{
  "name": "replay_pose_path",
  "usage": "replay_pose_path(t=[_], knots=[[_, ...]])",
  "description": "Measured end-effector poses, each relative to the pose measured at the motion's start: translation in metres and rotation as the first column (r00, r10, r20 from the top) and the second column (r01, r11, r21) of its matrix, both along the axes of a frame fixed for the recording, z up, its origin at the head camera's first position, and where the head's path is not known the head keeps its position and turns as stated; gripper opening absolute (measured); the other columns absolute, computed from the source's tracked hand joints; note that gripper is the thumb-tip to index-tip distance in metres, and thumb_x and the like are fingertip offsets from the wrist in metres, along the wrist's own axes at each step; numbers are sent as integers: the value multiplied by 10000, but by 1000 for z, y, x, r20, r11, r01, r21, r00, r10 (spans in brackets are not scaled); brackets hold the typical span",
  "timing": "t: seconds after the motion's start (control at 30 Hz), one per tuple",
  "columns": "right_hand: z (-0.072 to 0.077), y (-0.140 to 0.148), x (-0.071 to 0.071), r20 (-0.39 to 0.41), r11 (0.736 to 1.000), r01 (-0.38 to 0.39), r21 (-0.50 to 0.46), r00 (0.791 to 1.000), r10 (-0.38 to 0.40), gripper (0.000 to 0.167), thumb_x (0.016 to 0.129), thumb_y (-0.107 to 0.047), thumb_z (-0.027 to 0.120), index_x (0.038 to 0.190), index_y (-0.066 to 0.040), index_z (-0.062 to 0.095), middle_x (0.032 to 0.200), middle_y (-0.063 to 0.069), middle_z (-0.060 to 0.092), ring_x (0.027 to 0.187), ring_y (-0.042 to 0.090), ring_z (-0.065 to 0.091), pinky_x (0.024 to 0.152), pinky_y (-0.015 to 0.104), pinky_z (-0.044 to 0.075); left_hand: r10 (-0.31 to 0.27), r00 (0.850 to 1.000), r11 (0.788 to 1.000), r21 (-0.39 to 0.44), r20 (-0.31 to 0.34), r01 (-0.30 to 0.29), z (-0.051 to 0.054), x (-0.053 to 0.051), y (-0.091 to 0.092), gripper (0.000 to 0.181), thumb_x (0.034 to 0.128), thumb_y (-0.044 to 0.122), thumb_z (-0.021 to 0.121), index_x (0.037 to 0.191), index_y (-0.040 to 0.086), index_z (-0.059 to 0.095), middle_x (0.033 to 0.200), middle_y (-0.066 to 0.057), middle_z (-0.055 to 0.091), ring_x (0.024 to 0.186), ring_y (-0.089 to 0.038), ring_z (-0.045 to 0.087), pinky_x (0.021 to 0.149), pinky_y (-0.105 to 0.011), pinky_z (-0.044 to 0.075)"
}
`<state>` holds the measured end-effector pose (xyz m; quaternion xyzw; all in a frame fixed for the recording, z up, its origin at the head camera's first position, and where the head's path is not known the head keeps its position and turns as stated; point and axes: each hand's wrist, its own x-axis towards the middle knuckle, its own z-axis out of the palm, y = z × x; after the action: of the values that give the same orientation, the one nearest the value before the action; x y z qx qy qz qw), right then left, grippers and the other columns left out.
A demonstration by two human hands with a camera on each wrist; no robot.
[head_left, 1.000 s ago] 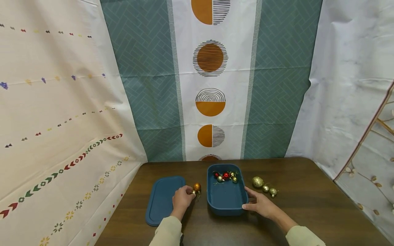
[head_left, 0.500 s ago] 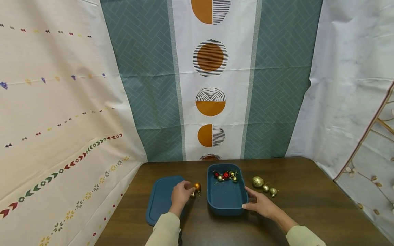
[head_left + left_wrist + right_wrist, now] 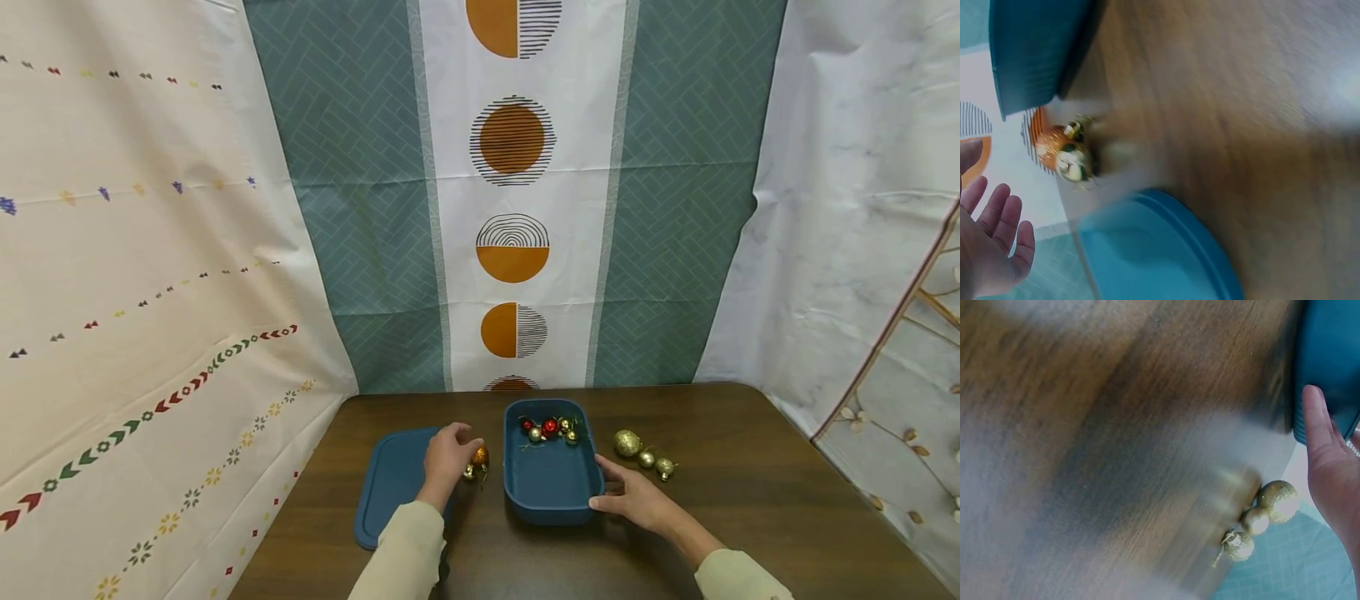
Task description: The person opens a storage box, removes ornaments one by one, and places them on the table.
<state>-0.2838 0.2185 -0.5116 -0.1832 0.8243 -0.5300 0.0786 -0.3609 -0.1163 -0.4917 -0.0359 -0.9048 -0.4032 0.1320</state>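
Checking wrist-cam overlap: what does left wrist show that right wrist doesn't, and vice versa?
Only left wrist: the left hand, the orange ornament with a gold one beside it, and part of the blue lid.

Only right wrist: the right hand, touching the box's side, and three gold ornaments in a row.

Both: part of the blue box, the wooden tabletop and some green backdrop.

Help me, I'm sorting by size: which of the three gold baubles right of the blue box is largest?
The gold bauble nearest the blue box; the middle bauble and the end bauble are both clearly smaller.
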Motion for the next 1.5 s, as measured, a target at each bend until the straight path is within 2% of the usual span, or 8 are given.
replay_pose_path(t=[0.43, 0.63, 0.73, 1.07, 1.23, 1.33, 1.5], knots=[[-2, 1, -2, 16, 1000, 4, -22, 1000, -3, 821, 921, -124, 720, 1503, 142, 206, 1297, 395, 499, 1090, 403, 627, 789, 384, 559, -72, 997, 997, 17, -39, 73, 19, -11, 41, 350, 871, 236, 778, 1152, 41, 702, 1081, -129, 680, 963, -305, 644, 803, -497, 529], [-2, 2, -2, 28, 1000, -1, -31, 1000, 2, 816, 933, -123, 705, 1502, 149, 188, 1296, 414, 481, 1076, 403, 633, 773, 397, 568, -115, 993, 993, 35, -33, 116, 25, -13, 62, 343, 879, 236, 772, 1148, 35, 701, 1077, -155, 669, 955, -304, 628, 808, -479, 530], [0, 2, -1, 36, 999, -3, -39, 999, 5, 825, 933, -134, 708, 1504, 148, 184, 1299, 418, 474, 1065, 388, 640, 773, 395, 571, -131, 991, 990, 46, -27, 132, 24, -15, 72, 323, 880, 222, 773, 1140, 42, 705, 1060, -152, 662, 938, -295, 623, 803, -467, 533], [2, 0, -1, 29, 1000, -8, -10, 1000, 8, 826, 934, -161, 709, 1511, 133, 196, 1319, 391, 481, 1093, 361, 633, 801, 356, 561, -130, 991, 991, 18, -40, 131, 14, -24, 97, 336, 858, 209, 791, 1133, 31, 713, 1003, -164, 662, 836, -262, 612, 727, -425, 526], [2, 0, -1, 33, 1000, -5, -26, 999, 6, 832, 925, -156, 720, 1506, 138, 202, 1300, 390, 501, 1072, 349, 645, 789, 366, 566, -124, 992, 988, 85, -21, 125, 9, -27, 109, 337, 865, 185, 784, 1144, 13, 704, 1006, -169, 642, 818, -228, 581, 738, -398, 537], [2, 0, 0, 49, 1000, -3, -31, 999, 4, 835, 926, -154, 718, 1510, 133, 195, 1307, 392, 493, 1066, 347, 648, 777, 389, 570, -121, 992, 983, 135, -17, 123, 6, -28, 116, 346, 870, 163, 778, 1155, -14, 692, 1016, -175, 631, 849, -249, 585, 765, -418, 541], [1, 0, 0, 73, 999, 2, -34, 997, 1, 835, 935, -159, 708, 1524, 112, 182, 1333, 394, 470, 1086, 369, 638, 787, 418, 566, -53, 999, 977, 205, -12, 55, 3, -27, 129, 339, 867, 139, 772, 1151, -26, 691, 1013, -169, 644, 871, -287, 604, 774, -458, 534]])
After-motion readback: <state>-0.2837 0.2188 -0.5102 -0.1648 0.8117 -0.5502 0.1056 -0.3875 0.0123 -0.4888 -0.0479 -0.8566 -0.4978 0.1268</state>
